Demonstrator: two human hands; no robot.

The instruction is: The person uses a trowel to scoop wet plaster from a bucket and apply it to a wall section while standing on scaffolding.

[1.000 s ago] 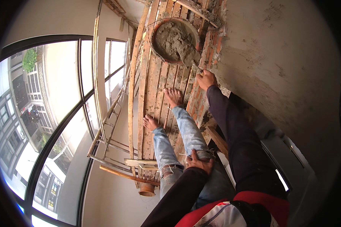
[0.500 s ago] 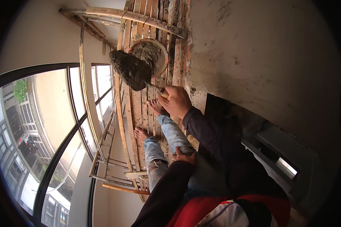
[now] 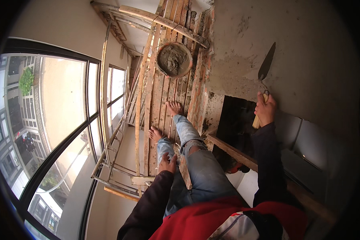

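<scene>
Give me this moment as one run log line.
Right hand: holds trowel by wooden handle, near wall | Left hand: by left leg, appears empty | Tub: mortar inside, on slatted platform

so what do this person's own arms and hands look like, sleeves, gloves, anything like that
Both arms wear plain, dark, nearly black long fabric sleeves, the left sleeve and the right sleeve each reaching about the wrist. The bare left hand and bare right hand show no gloves. Red fabric covers the torso.
</scene>
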